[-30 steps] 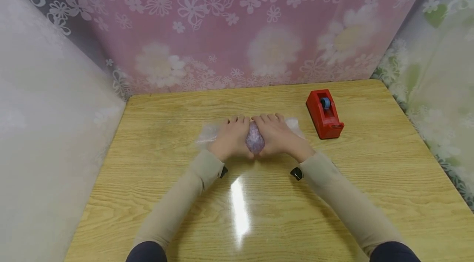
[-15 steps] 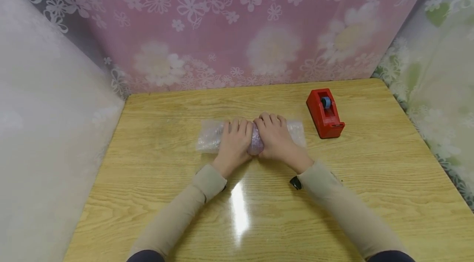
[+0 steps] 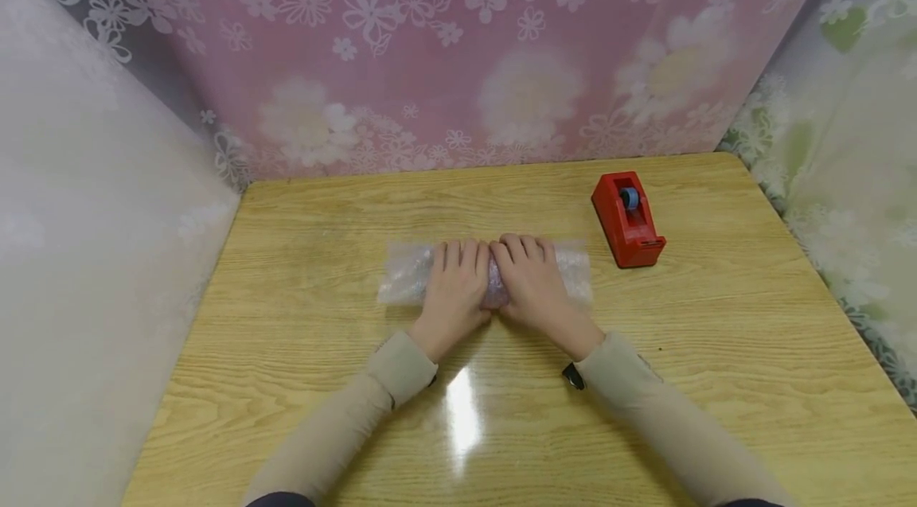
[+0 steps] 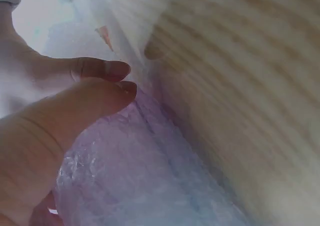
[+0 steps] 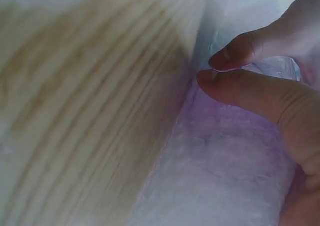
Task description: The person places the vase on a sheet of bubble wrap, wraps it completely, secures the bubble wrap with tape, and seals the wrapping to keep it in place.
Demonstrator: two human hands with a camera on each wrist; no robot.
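Observation:
A roll of clear bubble wrap (image 3: 407,276), purplish around its middle, lies crosswise on the wooden table. My left hand (image 3: 457,284) grips it just left of the middle, fingers curled over the far side. My right hand (image 3: 532,280) grips it just right of the middle in the same way. Between the hands shows the purple part; what is inside the wrap cannot be made out. In the left wrist view the thumb (image 4: 100,103) presses on the near side of the bubble wrap (image 4: 135,171). Both thumbs, close together, also appear in the right wrist view, over the bubble wrap (image 5: 220,171).
A red tape dispenser (image 3: 629,220) with a blue-cored roll stands to the right of the wrap. The wooden table (image 3: 301,380) meets a pink flowered curtain (image 3: 430,53) at its back edge. Pale cloths hang at both sides.
Both hands have drawn the roll slightly nearer to me. Their fingers have shifted over it, and more of the wrap's ends shows on both sides than a second ago.

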